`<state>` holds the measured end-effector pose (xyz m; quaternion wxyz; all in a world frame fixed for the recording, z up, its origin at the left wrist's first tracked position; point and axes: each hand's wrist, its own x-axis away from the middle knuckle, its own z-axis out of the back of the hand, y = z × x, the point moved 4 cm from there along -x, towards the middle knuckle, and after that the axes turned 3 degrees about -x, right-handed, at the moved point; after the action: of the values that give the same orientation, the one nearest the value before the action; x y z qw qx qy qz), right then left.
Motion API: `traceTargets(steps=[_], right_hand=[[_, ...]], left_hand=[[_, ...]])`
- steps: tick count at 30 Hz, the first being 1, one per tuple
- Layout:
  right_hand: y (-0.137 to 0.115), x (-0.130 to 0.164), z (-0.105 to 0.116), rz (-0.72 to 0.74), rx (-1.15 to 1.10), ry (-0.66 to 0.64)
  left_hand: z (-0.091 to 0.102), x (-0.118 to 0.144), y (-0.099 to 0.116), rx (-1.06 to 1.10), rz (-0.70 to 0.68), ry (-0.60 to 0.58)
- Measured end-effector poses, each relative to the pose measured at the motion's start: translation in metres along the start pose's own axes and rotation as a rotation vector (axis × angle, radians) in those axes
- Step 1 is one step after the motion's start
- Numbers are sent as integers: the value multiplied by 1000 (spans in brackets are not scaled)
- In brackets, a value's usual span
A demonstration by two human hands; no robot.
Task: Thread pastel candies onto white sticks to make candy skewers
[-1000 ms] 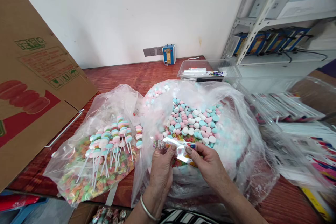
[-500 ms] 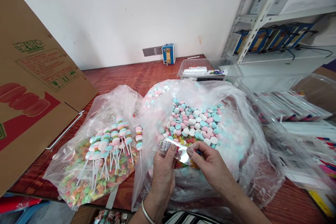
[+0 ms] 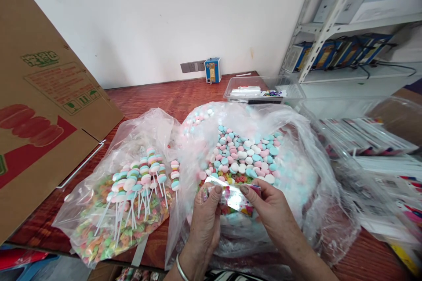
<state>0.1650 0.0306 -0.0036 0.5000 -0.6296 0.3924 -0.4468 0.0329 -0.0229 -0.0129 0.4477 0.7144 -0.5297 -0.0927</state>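
Observation:
Between both hands is a shiny clear plastic wrapper [image 3: 233,197] with printed, coloured ends. My left hand [image 3: 207,210] pinches its left end under the thumb. My right hand [image 3: 268,204] grips the right end between thumb and fingers. Just beyond and below them lies a big open plastic bag [image 3: 306,158] of pink, blue and white round candies [image 3: 242,153], with gummy rings [image 3: 235,178] near the hands. To the left, candy skewers on white sticks [image 3: 135,180] rest on a clear bag of gummy rings [image 3: 105,246].
A printed cardboard box [image 3: 49,96] stands at the left. A clear plastic tray [image 3: 293,90] sits behind the bag, and a clear bin of flat packs [image 3: 365,136] is at the right. A small blue device [image 3: 212,70] stands by the wall, and metal shelving [image 3: 325,30] rises at right.
The wrapper is now stretched out flatter and wider between my hands. My right hand has shifted slightly to the right, and the view has tilted a little.

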Motion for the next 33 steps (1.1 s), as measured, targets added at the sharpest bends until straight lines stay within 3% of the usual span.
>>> traceTargets(steps=[4,9,12,18,20,24,29,33], right_hand=[[-7,-1,1,102,140,-34],[-17,6,-6,159,177,-92],[-22,15,-7,188,180,-72],[-48,35,-9,634,362,37],[-51,37,-11,706,439,56],[-49,35,-12,703,497,34],[-39,30,-17,565,481,-122],[-37,29,-19,596,479,-139]], left_hand=[[-1,0,-7,36,112,-112],[8,-6,-13,221,209,-9],[11,-10,-10,275,210,-18],[10,-10,-5,227,144,-58],[9,-9,-3,190,122,-73],[9,-5,0,120,70,-74],[5,-1,4,107,8,-123],[5,-1,0,142,98,-151]])
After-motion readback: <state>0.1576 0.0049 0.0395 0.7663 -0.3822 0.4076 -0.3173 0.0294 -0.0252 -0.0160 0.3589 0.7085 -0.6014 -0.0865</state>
